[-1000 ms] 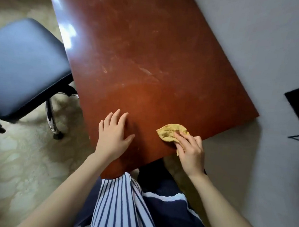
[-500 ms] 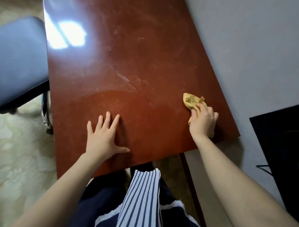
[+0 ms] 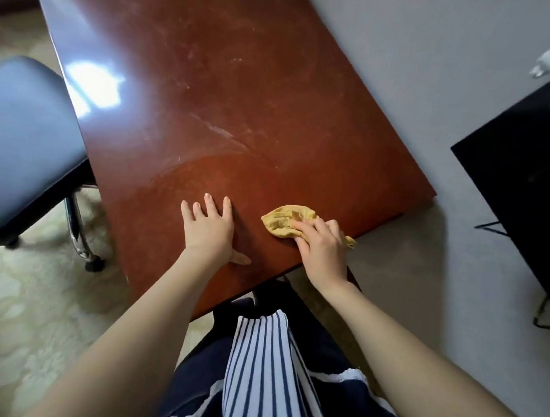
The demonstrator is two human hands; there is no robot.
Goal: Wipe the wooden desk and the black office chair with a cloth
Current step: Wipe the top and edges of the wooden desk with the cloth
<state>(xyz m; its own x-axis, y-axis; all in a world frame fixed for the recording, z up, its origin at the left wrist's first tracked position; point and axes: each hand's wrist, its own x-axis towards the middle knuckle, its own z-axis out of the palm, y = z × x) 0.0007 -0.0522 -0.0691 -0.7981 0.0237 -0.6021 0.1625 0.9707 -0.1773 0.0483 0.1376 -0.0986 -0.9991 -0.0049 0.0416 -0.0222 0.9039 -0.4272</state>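
The reddish-brown wooden desk (image 3: 227,105) fills the middle of the view, with pale smears and scratches on its far half. My left hand (image 3: 208,229) lies flat on the near part of the desk, fingers straight and spread. A crumpled yellow cloth (image 3: 282,223) lies on the desk near its right front edge. My right hand (image 3: 321,245) holds the cloth against the wood, fingers curled over it, with a tail of cloth sticking out past the edge. The black office chair (image 3: 27,140) stands left of the desk, its seat partly under the desk edge.
A grey wall (image 3: 446,74) runs along the desk's right side. A black flat object (image 3: 527,175) with thin cables stands at the right. The chair's chrome leg (image 3: 77,231) rests on the pale patterned floor (image 3: 33,308). My striped and navy clothing is at the bottom.
My right hand swept the cloth out to the desk's right edge, then back left toward the middle of the near edge. The left hand stayed flat on the desk.
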